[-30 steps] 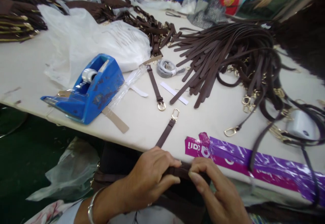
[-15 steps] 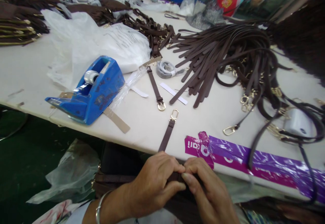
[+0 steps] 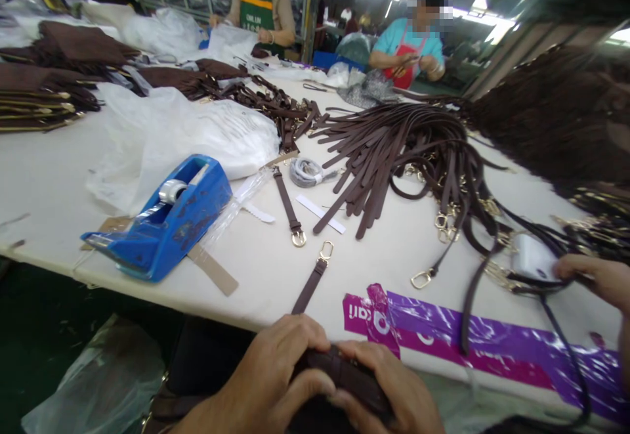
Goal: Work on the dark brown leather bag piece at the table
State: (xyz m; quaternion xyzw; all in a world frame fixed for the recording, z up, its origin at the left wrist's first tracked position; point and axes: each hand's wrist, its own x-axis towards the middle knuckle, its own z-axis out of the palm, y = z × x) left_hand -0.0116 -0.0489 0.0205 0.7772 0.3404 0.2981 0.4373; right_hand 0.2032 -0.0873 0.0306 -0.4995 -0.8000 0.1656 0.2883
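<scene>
My left hand [image 3: 275, 375] and my right hand [image 3: 388, 381] are closed on a dark brown leather strap [image 3: 339, 369] at the table's front edge. Their fingertips nearly meet around it, and its lower part is hidden in shadow. A narrow strap end with a gold clasp [image 3: 325, 250] lies on the table just beyond my left hand; I cannot tell whether it joins the held piece. Farther up lies a short brown strap [image 3: 286, 204] with a gold buckle [image 3: 298, 238].
A blue tape dispenser [image 3: 165, 224] stands left, near a white plastic bag [image 3: 197, 132]. Many brown straps [image 3: 388, 151] are heaped right of centre. Purple tape [image 3: 443, 329] covers the front edge. Another person's hand [image 3: 593, 276] touches straps at right. Two people work across the table.
The view has tilted up, bringing two co-workers fully into sight. Another person's hand has appeared at right. My hands have parted slightly, showing more of the brown strap between them.
</scene>
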